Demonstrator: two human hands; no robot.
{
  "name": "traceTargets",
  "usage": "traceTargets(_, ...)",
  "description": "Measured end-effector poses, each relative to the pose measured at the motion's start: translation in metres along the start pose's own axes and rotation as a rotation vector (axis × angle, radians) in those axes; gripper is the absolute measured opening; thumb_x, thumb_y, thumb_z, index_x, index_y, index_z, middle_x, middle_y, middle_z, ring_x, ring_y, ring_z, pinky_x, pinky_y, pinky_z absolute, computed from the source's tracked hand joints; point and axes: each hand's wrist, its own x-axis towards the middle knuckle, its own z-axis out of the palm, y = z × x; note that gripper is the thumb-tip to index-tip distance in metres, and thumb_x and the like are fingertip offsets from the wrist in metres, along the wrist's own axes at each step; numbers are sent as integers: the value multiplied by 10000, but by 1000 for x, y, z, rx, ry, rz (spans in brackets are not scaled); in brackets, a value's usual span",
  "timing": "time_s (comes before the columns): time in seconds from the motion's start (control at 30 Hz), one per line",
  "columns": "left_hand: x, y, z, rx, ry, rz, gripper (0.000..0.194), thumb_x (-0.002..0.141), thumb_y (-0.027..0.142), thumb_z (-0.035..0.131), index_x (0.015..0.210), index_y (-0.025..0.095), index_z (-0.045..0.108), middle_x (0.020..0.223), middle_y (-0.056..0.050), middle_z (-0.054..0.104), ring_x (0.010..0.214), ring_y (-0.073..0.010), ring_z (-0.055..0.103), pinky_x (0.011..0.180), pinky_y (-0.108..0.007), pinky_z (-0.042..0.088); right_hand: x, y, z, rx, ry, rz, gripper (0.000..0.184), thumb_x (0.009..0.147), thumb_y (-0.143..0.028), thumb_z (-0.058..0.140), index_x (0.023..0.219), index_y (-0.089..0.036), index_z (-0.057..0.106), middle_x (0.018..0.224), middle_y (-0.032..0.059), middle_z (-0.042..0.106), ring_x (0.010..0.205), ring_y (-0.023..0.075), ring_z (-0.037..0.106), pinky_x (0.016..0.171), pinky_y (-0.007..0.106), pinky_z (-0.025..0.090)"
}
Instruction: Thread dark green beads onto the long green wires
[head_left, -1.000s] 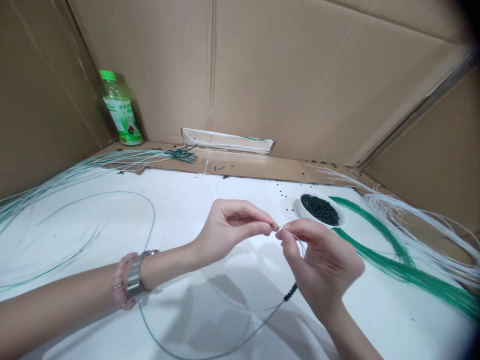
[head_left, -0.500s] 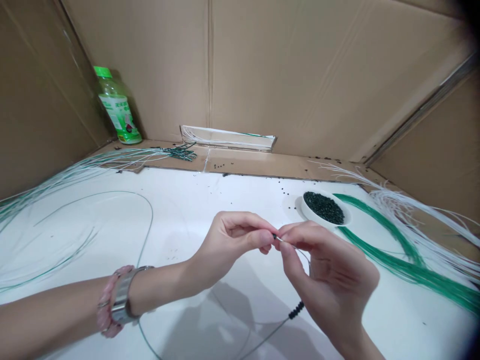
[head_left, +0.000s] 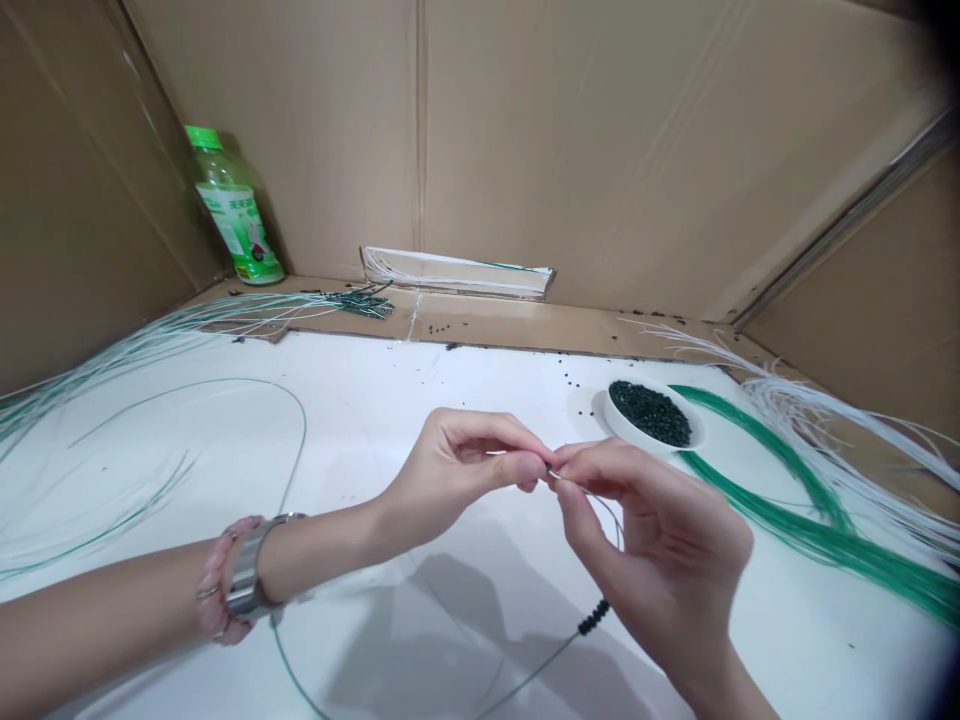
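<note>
Above the white table, the left hand had its grip pinched on a dark bead; the right hand gripped the thin cord beside it; strung beads hung below the right hand.

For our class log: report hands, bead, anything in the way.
Left hand pinching dark bead; right hand gripping thin strand beside it. White bowl beyond right hand, apparently not obstructing.
</note>
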Motion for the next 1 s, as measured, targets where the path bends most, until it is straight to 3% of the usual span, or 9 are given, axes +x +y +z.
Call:
traceTargets(0.23,2,9,-1,57,-31,12,115,734,80,719,749,184,767,734,-15,701,684,-62,644,641,-107,528,-1,1,-2,5,-22,42,191,739,-2,599,777,-189,592,737,-22,658,703,76,631,592,150,513)
traceTargets(0.7,4,10,-2,67,-56,-28,80,743,116,725,752,187,763,713,9,700,661,-37,628,638,-85,520,-1,2,-1,7,-23,21,210,738,11,607,793,-192,605,719,-25,644,670,78,617,569,173,510)
traceTargets(1.0,3,12,-4,187,-33,30,67,732,122,735,751,181,760,727,-17,706,659,-61,633,625,-117,526,-2,1,-7,3,-49,-36,283,707,56,606,844,-190,638,751,9,662,689,124,630,565,239,534)
